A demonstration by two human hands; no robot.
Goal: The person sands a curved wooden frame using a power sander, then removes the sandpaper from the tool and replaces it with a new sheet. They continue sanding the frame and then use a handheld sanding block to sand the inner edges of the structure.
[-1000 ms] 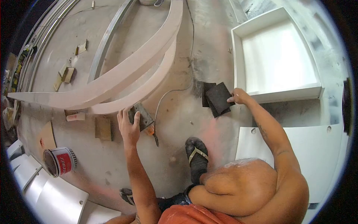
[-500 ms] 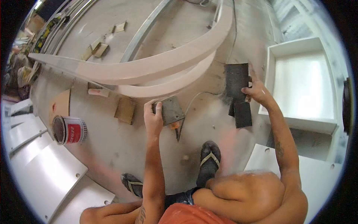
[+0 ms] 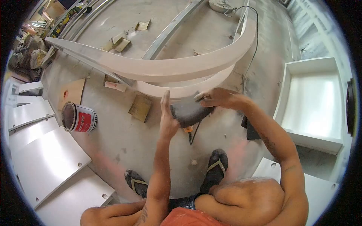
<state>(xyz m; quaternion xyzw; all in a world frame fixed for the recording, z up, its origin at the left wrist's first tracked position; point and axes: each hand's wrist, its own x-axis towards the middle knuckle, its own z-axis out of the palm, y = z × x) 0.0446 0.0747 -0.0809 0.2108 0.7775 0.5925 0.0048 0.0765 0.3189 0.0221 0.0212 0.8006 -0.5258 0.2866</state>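
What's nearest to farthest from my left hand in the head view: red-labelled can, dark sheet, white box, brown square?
1. Dark sheet: touching the left hand, on its right.
2. Brown square: on the floor, to its left.
3. Red-labelled can: farther left.
4. White box: far right.

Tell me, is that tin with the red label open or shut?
Open: the tin shows no lid on top, just its dark inside.

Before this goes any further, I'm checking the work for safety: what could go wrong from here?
The black sheet curves between the left hand and the right hand, so it might slip or spring out. The can stands close to the white panels; a knock could tip it against them.
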